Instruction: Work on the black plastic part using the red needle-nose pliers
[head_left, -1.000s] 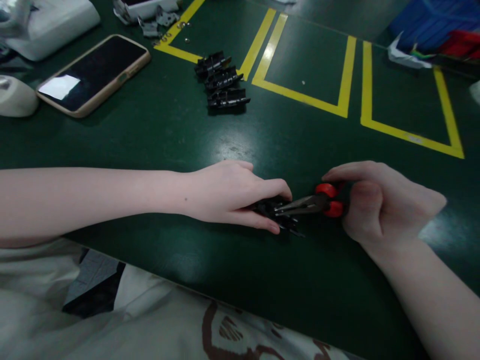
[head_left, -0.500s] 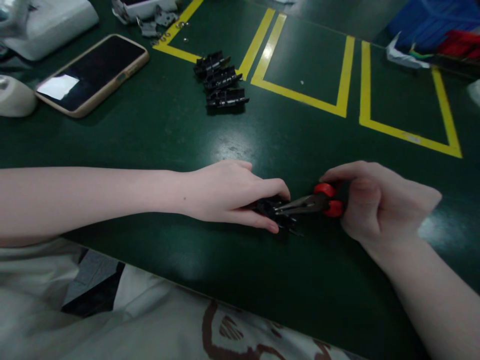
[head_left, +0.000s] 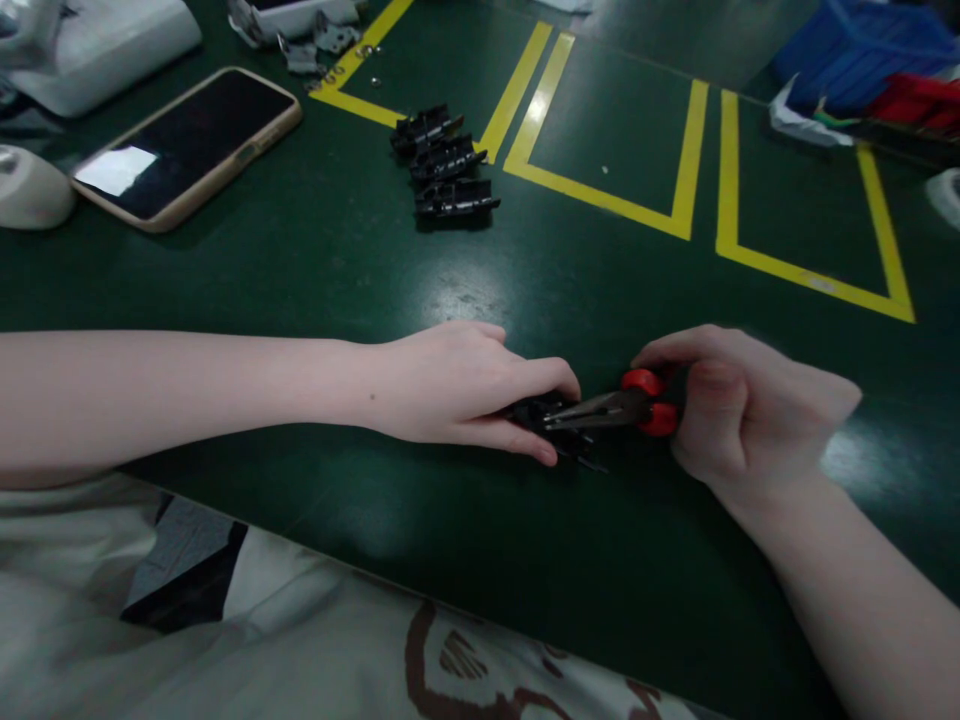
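My left hand [head_left: 480, 385] is closed around a small black plastic part [head_left: 577, 447], holding it against the green tabletop between thumb and fingers. Much of that part is hidden under the hand. In my right hand [head_left: 750, 400] is a pair of red-handled needle-nose pliers [head_left: 611, 408], gripped by the handles. Their metal tips reach leftward onto the black part between my left thumb and forefinger. Whether the jaws pinch anything there is too small to tell. Farther back, several similar black plastic parts [head_left: 456, 200] lie together in a row.
A phone in a tan case [head_left: 195, 150] lies at the left, beside a white rounded object [head_left: 30, 188]. Grey metal pieces [head_left: 319, 45] sit behind it. Yellow tape [head_left: 600, 203] marks areas on the green table [head_left: 337, 260]. A blue bin [head_left: 862, 50] stands at the back right.
My right hand and the pliers have shifted slightly left, with the tips a little deeper into the black part. My left hand keeps its hold in the same place.
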